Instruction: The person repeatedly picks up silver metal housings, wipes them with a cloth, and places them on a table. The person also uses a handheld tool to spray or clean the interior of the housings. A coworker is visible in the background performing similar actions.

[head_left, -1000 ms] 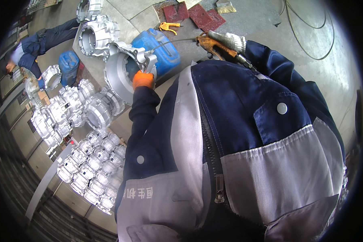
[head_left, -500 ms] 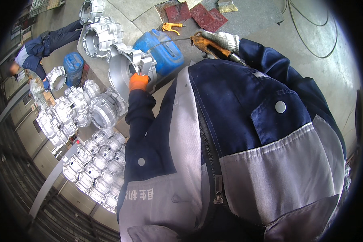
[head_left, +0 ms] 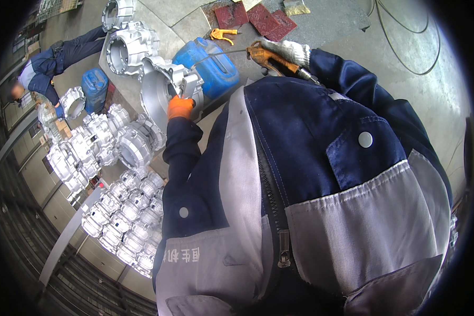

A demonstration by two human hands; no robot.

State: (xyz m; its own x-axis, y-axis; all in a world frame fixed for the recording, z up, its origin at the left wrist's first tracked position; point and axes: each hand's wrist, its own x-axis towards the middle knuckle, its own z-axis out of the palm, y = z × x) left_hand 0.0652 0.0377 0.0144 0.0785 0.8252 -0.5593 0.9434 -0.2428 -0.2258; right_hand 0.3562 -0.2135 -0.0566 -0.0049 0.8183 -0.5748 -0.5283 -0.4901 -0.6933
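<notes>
My left hand (head_left: 180,108), in an orange glove, is closed on the near rim of a large silver cast-metal housing (head_left: 154,87). Its fingertips are partly hidden by the casting. Over on the right, my right hand (head_left: 290,51) wears a white knitted glove and is wrapped round an orange air blow gun (head_left: 273,58). From the gun, a long thin nozzle points left across a blue plastic jerrycan (head_left: 210,66) toward the housing. A hose fitting (head_left: 306,75) sits at the gun's other end, close to my jacket.
More silver housings (head_left: 131,47) stand beyond and left of mine, with several stacked at lower left (head_left: 126,216). A yellow blow gun (head_left: 224,35) lies near dark red pads (head_left: 263,22). Another person (head_left: 47,73) bends over a casting at far left. A hose (head_left: 405,63) curls on the right.
</notes>
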